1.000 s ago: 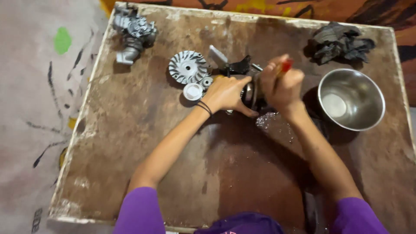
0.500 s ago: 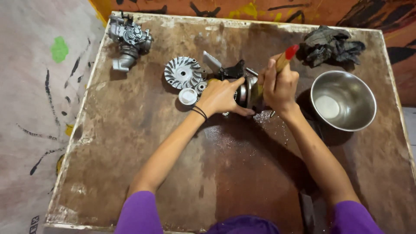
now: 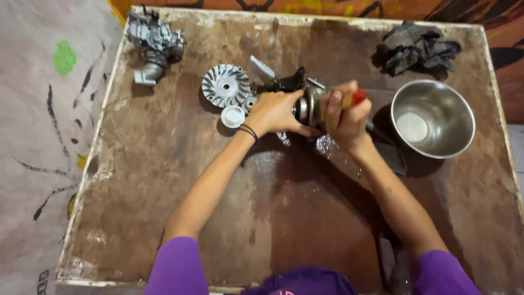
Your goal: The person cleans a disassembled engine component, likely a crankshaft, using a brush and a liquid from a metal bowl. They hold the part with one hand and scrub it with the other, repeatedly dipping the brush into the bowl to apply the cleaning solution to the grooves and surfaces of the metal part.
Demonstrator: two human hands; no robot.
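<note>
Worn brown wooden table [image 3: 164,180] | carburetor [image 3: 154,43] 11 o'clock | finned metal disc [image 3: 225,85] 12 | dark rag [image 3: 417,46] 1 | steel bowl [image 3: 432,118] 2

A small repair workshop: a stained, worn wooden worktop [image 3: 164,180] carries a finned metal engine part [image 3: 225,85] and carburettor [image 3: 154,43] beyond the hands, with greasy rags [image 3: 417,46] and a steel bowl [image 3: 433,118] alongside.

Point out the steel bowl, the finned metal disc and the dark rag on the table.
steel bowl [image 3: 457,112]: head view, on its right inner wall.
finned metal disc [image 3: 225,86]: head view, on its hub.
dark rag [image 3: 417,46]: head view, on the middle of the bundle.
</note>
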